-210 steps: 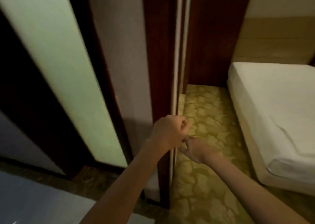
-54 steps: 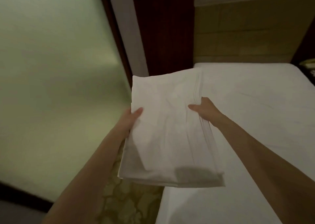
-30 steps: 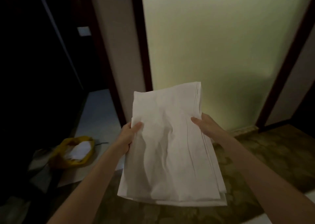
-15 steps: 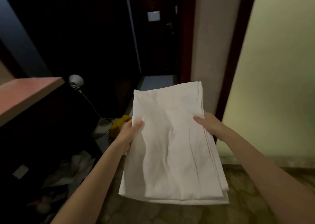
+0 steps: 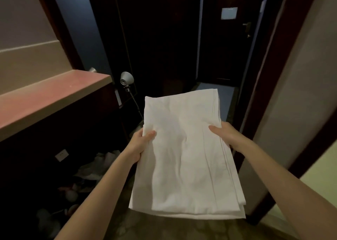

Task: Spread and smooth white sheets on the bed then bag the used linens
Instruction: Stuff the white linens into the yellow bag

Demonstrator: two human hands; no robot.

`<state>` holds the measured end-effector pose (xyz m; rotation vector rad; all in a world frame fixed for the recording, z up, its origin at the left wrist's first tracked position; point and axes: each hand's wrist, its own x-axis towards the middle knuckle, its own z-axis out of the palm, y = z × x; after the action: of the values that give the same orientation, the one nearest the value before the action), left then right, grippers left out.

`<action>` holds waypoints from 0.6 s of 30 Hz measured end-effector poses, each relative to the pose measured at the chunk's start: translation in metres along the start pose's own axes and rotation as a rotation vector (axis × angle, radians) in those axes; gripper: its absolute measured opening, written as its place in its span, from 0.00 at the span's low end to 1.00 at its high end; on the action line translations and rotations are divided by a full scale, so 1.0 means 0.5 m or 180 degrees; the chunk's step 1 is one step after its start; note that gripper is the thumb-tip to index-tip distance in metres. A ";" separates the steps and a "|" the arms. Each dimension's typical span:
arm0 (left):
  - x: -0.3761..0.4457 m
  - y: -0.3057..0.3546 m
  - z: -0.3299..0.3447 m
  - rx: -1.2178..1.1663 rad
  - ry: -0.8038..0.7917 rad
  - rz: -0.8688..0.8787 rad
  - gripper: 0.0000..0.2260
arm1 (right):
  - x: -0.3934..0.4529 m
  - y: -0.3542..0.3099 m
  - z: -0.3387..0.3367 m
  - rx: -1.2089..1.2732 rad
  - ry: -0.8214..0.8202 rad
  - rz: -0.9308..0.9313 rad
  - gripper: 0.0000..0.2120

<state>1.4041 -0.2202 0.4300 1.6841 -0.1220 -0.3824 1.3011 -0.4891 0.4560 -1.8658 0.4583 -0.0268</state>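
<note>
Head view: we see a folded white sheet (image 5: pixel 184 152) held out flat in front of the body, above the floor, between both hands. It is a rectangular stack of several layers, soft cloth with shallow wrinkles and stacked edges showing along its right and near sides. Left hand (image 5: pixel 139 145) grips the left edge, thumb curled on top, the other fingers hidden beneath. Right hand (image 5: pixel 226 133) grips the right edge, thumb (image 5: pixel 215 130) lying on top, remaining fingers under the cloth. To the left we note a reddish tabletop (image 5: pixel 45 97), smooth and flat, with a metal lamp (image 5: pixel 126 78) beside it. Crumpled pale stuff (image 5: pixel 94 166) on the dark floor, possibly linens, too dim to tell. Dark door (image 5: pixel 226 44) behind.
</note>
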 end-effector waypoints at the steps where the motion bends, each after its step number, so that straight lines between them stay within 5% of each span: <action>1: 0.018 0.006 0.001 -0.0042 0.0073 0.0024 0.09 | 0.034 -0.009 -0.003 -0.0046 -0.0045 -0.0032 0.21; 18: 0.457 0.021 -0.023 -0.0146 0.0232 -0.0189 0.09 | 0.540 -0.061 0.033 -0.0338 -0.0092 0.0051 0.21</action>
<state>1.6235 -0.2793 0.4005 1.6571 -0.0093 -0.3650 1.5636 -0.5535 0.4229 -1.9639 0.4622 0.0359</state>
